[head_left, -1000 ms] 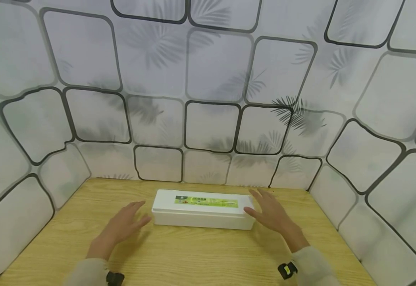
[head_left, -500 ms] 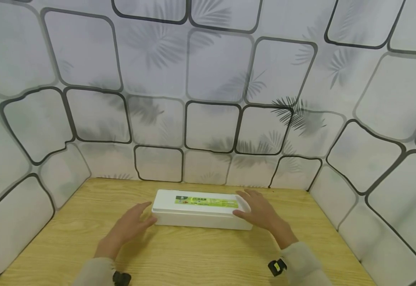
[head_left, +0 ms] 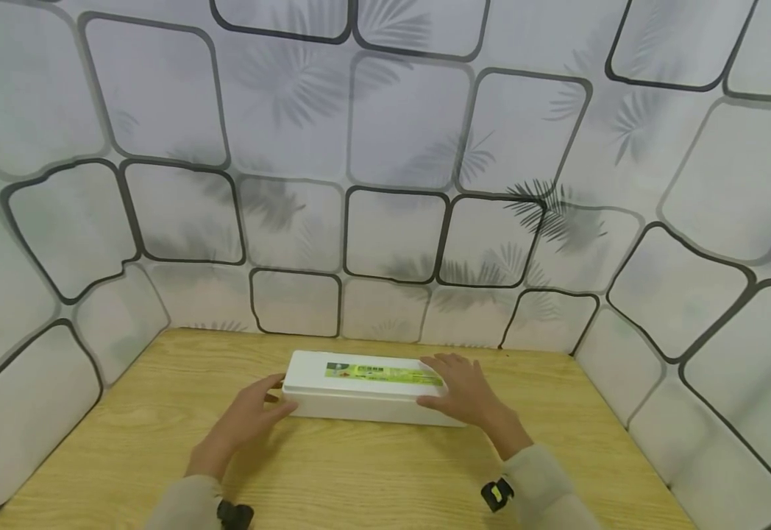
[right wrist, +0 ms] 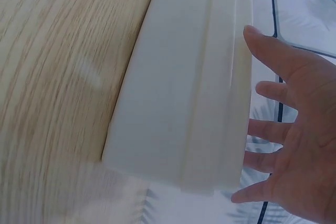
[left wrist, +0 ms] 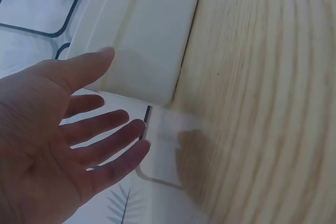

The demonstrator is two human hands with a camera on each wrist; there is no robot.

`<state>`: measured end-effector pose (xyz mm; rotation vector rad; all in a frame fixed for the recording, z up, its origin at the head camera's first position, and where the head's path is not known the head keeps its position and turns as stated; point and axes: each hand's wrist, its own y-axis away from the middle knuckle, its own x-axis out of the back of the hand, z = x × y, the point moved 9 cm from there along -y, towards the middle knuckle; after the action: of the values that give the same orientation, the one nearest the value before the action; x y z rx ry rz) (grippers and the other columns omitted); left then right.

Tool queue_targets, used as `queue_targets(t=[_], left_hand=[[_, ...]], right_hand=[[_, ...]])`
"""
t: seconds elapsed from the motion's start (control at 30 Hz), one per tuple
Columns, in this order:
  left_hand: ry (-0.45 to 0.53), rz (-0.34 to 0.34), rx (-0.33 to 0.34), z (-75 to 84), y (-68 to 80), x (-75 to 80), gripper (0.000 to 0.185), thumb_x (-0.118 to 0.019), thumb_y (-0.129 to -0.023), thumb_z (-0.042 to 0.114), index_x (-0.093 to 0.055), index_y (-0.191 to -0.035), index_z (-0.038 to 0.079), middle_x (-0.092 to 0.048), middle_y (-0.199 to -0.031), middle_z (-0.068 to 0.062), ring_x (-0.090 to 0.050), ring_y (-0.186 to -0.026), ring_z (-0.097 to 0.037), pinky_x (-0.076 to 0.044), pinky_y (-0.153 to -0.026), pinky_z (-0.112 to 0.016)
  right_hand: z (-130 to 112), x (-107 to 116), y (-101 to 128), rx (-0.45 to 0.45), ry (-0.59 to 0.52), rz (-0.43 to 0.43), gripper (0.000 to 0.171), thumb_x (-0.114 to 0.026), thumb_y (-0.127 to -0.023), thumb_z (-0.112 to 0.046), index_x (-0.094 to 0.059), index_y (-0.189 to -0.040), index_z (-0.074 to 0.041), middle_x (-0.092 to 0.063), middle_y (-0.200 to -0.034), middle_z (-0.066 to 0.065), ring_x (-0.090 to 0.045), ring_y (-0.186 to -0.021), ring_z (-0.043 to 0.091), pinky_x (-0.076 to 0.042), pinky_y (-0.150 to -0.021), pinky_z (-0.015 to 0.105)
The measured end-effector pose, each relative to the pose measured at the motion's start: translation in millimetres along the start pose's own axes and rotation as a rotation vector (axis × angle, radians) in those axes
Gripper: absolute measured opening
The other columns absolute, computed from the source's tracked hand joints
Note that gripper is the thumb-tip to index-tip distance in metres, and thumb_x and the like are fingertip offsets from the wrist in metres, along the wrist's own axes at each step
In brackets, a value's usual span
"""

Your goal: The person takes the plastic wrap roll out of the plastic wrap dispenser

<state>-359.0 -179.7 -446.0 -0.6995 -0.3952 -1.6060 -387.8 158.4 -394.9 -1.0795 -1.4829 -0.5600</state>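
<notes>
A long white lidded box [head_left: 372, 407] with a green printed label [head_left: 382, 373] lies on the wooden table. At its left end is my left hand [head_left: 246, 416], thumb by the front corner and fingers spread beside the end. In the left wrist view the thumb overlaps the white box [left wrist: 152, 35], and whether it touches cannot be told. Over the right part of the lid stands my right hand [head_left: 461, 390], its fingers spread and relaxed. The right wrist view has the fingers [right wrist: 268, 129] along the lid's edge; contact is unclear there.
The wooden table [head_left: 346, 478] extends in front of the box and to both sides. Patterned cloth walls [head_left: 392, 235] with rounded squares and leaves enclose the back and sides. A small black device [head_left: 496, 494] sits at the right wrist, and another black device [head_left: 235, 514] at the left.
Both hands have moved inward: the left one rightward to the box's left end, the right one leftward over the lid's right part. The box has stayed in place.
</notes>
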Motion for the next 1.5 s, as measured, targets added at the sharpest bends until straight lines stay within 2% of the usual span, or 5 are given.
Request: queue_targets(t=[0.23, 0.47, 0.77, 1.23, 1.5], left_hand=[[0.053, -0.007, 0.033, -7.4, 3.5, -4.2, 0.064, -0.074, -0.096, 0.025, -0.05, -0.145, -0.008, -0.062, -0.134, -0.031, -0.071, -0.107, -0.038, -0.063, -0.089, -0.047], [0.15, 0.001, 0.069, -13.1, 2.7, -10.2, 0.06, -0.073, -0.097, 0.018, -0.049, -0.146, -0.008, -0.061, -0.135, -0.031, -0.07, -0.107, -0.035, -0.065, -0.077, -0.036], [0.096, 0.01, 0.021, -8.8, 0.2, -15.3, 0.056, -0.072, -0.097, 0.016, -0.051, -0.142, -0.009, -0.065, -0.128, -0.03, -0.072, -0.103, -0.037, -0.063, -0.088, -0.047], [0.113, 0.049, 0.038, -13.0, -2.4, -14.7, 0.053, -0.072, -0.097, 0.012, -0.052, -0.142, -0.009, -0.066, -0.127, -0.029, -0.072, -0.107, -0.041, -0.062, -0.092, -0.05], [0.107, 0.056, 0.003, -10.3, -5.2, -14.4, 0.052, -0.071, -0.097, 0.011, -0.053, -0.141, -0.01, -0.068, -0.124, -0.029, -0.073, -0.105, -0.039, -0.062, -0.092, -0.048]], right_hand=[[-12.3, -8.8, -4.9, -0.001, -0.087, -0.021, 0.075, -0.08, -0.086, -0.049, -0.056, -0.149, -0.015, -0.055, -0.15, 0.02, -0.046, -0.14, 0.049, -0.018, -0.107, 0.091], [-20.3, -11.6, -8.4, 0.006, -0.062, -0.001, 0.074, -0.084, -0.082, -0.047, -0.06, -0.145, -0.018, -0.057, -0.148, 0.02, -0.049, -0.137, 0.049, -0.017, -0.104, 0.094], [-22.0, -16.7, -11.2, -0.011, -0.01, 0.02, 0.076, -0.084, -0.08, -0.051, -0.059, -0.145, -0.023, -0.057, -0.149, 0.018, -0.05, -0.138, 0.047, -0.013, -0.105, 0.094], [-33.8, -17.1, -14.3, 0.076, -0.006, 0.02, 0.067, -0.08, -0.085, -0.045, -0.059, -0.147, -0.027, -0.054, -0.153, 0.015, -0.048, -0.14, 0.047, -0.012, -0.109, 0.091], [-35.2, -17.2, -12.9, 0.133, 0.047, 0.038, 0.061, -0.075, -0.089, -0.046, -0.06, -0.145, -0.028, -0.055, -0.152, 0.015, -0.051, -0.137, 0.045, -0.027, -0.107, 0.087]])
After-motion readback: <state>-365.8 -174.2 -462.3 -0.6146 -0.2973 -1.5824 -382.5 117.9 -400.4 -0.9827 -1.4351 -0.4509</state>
